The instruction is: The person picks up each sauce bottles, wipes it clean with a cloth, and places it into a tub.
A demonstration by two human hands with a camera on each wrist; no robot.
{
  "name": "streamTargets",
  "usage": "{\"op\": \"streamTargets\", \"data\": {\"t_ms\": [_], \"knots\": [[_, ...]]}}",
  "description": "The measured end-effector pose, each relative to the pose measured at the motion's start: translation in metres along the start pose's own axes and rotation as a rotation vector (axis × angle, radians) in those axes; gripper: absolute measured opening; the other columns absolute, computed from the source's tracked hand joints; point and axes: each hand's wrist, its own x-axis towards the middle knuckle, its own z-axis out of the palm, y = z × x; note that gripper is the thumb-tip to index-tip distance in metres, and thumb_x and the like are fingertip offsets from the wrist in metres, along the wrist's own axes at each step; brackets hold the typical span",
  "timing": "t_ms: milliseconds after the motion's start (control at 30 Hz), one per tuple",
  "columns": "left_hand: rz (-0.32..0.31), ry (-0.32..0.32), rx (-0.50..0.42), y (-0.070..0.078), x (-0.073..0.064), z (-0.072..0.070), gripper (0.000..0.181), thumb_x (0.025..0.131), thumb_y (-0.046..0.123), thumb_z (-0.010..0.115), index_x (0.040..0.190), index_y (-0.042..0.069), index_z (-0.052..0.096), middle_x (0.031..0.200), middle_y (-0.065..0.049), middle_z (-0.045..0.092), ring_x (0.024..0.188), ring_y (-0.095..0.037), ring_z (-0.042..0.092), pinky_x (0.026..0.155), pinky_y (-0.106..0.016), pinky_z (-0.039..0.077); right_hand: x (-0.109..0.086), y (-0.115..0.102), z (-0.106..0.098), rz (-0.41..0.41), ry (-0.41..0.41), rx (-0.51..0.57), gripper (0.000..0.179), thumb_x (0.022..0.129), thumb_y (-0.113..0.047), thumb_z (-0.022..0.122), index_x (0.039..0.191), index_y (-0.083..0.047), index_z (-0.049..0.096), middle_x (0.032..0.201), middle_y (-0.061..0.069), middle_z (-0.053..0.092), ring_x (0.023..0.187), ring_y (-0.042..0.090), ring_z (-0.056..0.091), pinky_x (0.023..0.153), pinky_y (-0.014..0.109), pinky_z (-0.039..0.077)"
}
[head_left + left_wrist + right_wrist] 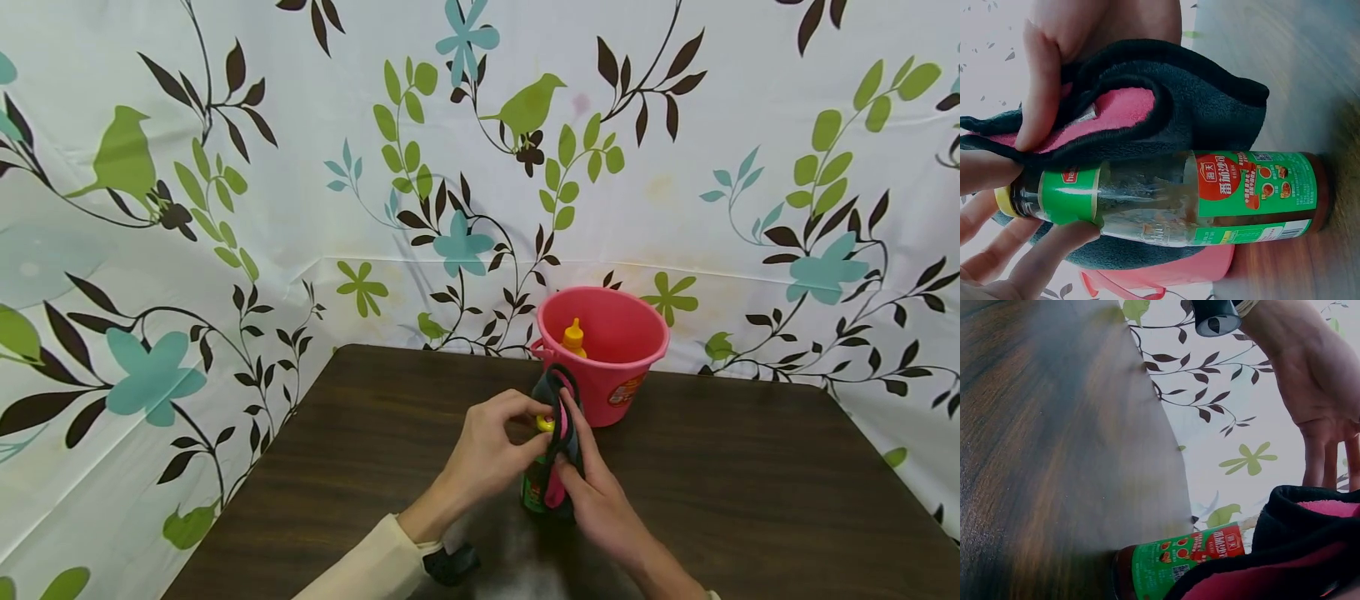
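A ketchup bottle [1147, 197] with a yellow cap and green labels stands upright on the table. Around the bottle's neck, just under the cap, the fingers of my left hand [487, 442] are curled. A folded dark cloth with a pink inner side [1222, 106] lies against the bottle's side and back. My right hand [603, 500] grips this cloth, its thumb pressing into the pink fold in the left wrist view. Seen from the right wrist, the cloth [1279, 569] hides the bottle's upper part, and my left hand [1322, 381] is beyond it.
Close behind the hands stands a pink bucket [603, 387], with a yellow squeeze bottle [573, 337] inside. The dark wooden table [750, 483] reaches back to a white sheet [300, 208] printed with leaves and birds.
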Motion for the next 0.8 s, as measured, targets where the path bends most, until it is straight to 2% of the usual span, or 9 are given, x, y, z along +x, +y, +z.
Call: {"op": "streamTargets", "data": {"t_ms": [67, 167, 333, 433, 567, 800], "knots": [[0.002, 0.006, 0.012, -0.001, 0.000, 0.000, 0.024, 0.090, 0.004, 0.080, 0.113, 0.011, 0.080, 0.107, -0.003, 0.076, 0.094, -0.016, 0.075, 0.084, -0.034, 0.066, 0.002, 0.002, -0.001, 0.011, -0.011, 0.005, 0.071, 0.114, -0.015, 0.040, 0.162, -0.059, 0.014, 0.179, -0.006, 0.005, 0.166, 0.034, 0.011, 0.126, 0.076, 0.018], [-0.004, 0.012, 0.009, -0.002, 0.000, 0.001, 0.024, 0.090, 0.005, 0.081, 0.112, 0.013, 0.080, 0.107, -0.001, 0.076, 0.093, -0.016, 0.074, 0.084, -0.031, 0.066, 0.003, 0.008, -0.003, 0.037, -0.026, 0.001, 0.068, 0.114, -0.017, 0.040, 0.168, -0.047, 0.010, 0.180, -0.002, 0.005, 0.167, 0.034, 0.006, 0.128, 0.075, 0.011], [-0.002, 0.008, -0.024, -0.004, -0.001, 0.002, 0.024, 0.090, 0.008, 0.083, 0.114, 0.013, 0.080, 0.111, 0.001, 0.077, 0.093, -0.017, 0.074, 0.087, -0.035, 0.066, 0.003, 0.021, -0.007, 0.082, -0.043, -0.015, 0.068, 0.115, -0.020, 0.039, 0.172, -0.030, 0.003, 0.181, 0.006, 0.004, 0.166, 0.037, 0.000, 0.129, 0.073, 0.002], [0.011, 0.014, -0.019, -0.005, -0.001, 0.003, 0.025, 0.090, 0.009, 0.084, 0.115, 0.015, 0.080, 0.113, 0.003, 0.078, 0.095, -0.015, 0.074, 0.089, -0.034, 0.065, 0.002, 0.030, -0.010, 0.113, -0.063, -0.036, 0.068, 0.115, -0.022, 0.040, 0.172, -0.026, 0.003, 0.181, 0.007, 0.003, 0.166, 0.038, -0.001, 0.128, 0.074, 0.002], [0.016, 0.023, -0.008, -0.005, -0.001, 0.004, 0.025, 0.090, 0.010, 0.084, 0.114, 0.016, 0.080, 0.114, 0.006, 0.078, 0.096, -0.012, 0.073, 0.089, -0.029, 0.064, 0.001, 0.040, -0.016, 0.141, -0.093, -0.084, 0.067, 0.114, -0.020, 0.042, 0.172, -0.022, 0.008, 0.180, 0.010, 0.009, 0.165, 0.037, 0.004, 0.129, 0.072, 0.005], [0.010, 0.012, -0.009, -0.005, 0.000, 0.004, 0.024, 0.090, 0.010, 0.084, 0.113, 0.017, 0.079, 0.114, 0.008, 0.078, 0.098, -0.011, 0.072, 0.090, -0.027, 0.063, 0.004, 0.051, -0.027, 0.161, -0.167, -0.199, 0.061, 0.113, -0.015, 0.044, 0.170, -0.010, 0.022, 0.173, 0.023, 0.028, 0.161, 0.044, 0.020, 0.126, 0.074, 0.018]]}}
